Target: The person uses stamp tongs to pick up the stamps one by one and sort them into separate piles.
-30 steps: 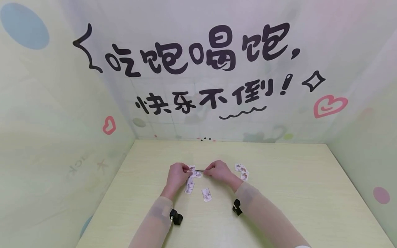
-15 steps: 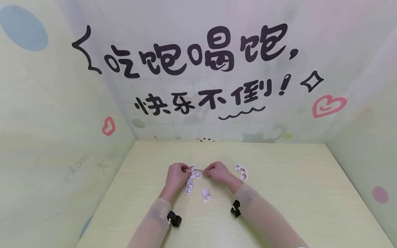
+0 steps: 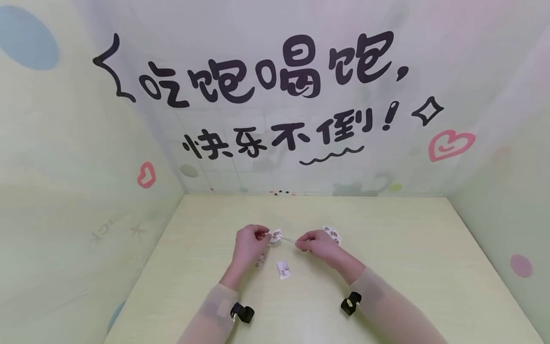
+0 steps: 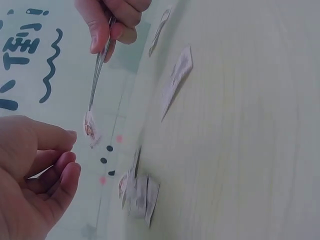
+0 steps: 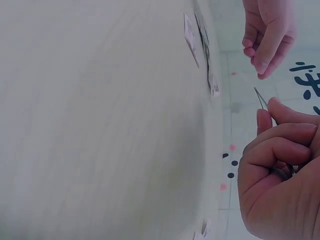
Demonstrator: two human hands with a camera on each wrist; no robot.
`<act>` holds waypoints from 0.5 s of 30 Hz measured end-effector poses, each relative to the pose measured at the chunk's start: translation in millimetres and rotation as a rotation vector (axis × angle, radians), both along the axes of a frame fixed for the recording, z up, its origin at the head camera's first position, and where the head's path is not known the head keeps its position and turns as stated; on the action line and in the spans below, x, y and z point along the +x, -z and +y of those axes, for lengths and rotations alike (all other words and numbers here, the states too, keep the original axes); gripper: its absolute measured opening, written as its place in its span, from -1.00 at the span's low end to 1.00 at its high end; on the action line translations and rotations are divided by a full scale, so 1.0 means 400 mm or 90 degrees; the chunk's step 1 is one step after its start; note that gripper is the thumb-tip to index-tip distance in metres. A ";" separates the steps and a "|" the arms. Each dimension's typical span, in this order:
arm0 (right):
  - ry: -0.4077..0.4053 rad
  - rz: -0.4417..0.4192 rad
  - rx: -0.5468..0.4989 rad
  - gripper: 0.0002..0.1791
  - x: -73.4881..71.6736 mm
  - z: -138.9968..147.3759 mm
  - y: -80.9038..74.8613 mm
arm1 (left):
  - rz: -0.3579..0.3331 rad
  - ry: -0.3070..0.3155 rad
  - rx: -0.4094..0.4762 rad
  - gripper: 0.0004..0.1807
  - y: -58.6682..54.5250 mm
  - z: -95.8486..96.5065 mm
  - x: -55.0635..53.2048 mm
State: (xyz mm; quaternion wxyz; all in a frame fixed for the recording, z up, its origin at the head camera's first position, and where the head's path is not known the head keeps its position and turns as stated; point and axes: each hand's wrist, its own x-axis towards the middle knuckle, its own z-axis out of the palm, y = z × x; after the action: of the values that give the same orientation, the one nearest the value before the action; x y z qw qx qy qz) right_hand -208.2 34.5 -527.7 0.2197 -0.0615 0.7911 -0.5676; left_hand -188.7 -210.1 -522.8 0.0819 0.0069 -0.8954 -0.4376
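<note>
My right hand point(image 3: 320, 246) pinches a pair of thin metal tweezers point(image 4: 95, 80), which point to the left. At their tips hangs a small white paper piece point(image 4: 89, 125) with a coloured print, off the table. My left hand point(image 3: 249, 246) is close beside that piece, fingers loosely bent; in the left wrist view its fingertips point(image 4: 71, 137) are apart from the paper and nothing shows between them. Below the left hand lie several overlapping printed pieces point(image 4: 142, 197), partly hidden in the head view. The right wrist view hides the paper at the tweezer tips.
One separate printed piece point(image 3: 283, 270) lies on the pale wooden table point(image 3: 408, 267), nearer the person. Another small group of printed pieces point(image 3: 332, 234) lies behind the right hand. Printed wall panels point(image 3: 275, 177) enclose the table at the back and both sides.
The right hand has drawn back to the right with the tweezers, and a printed piece now shows at their tips. The left hand stays nearly in place, fingers a little shifted.
</note>
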 end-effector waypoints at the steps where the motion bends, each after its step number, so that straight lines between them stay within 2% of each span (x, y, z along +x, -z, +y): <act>1: 0.002 0.006 0.005 -0.81 0.011 0.012 0.002 | -0.005 0.009 -0.001 -0.86 0.001 0.014 0.004; 8: 0.027 0.029 0.035 -0.85 0.080 0.102 0.021 | -0.046 0.075 -0.024 -0.88 0.009 0.103 0.029; 15: 0.064 0.045 0.085 -0.90 0.117 0.173 0.038 | -0.078 0.136 -0.037 -0.89 0.025 0.178 0.049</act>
State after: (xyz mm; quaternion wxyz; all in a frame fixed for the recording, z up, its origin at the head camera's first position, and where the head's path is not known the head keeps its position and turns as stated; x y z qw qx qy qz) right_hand -161.6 103.9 -543.1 0.1662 -0.0266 0.8364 -0.5216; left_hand -169.1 -138.8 -532.6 -0.0199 -0.0642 -0.9066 -0.4166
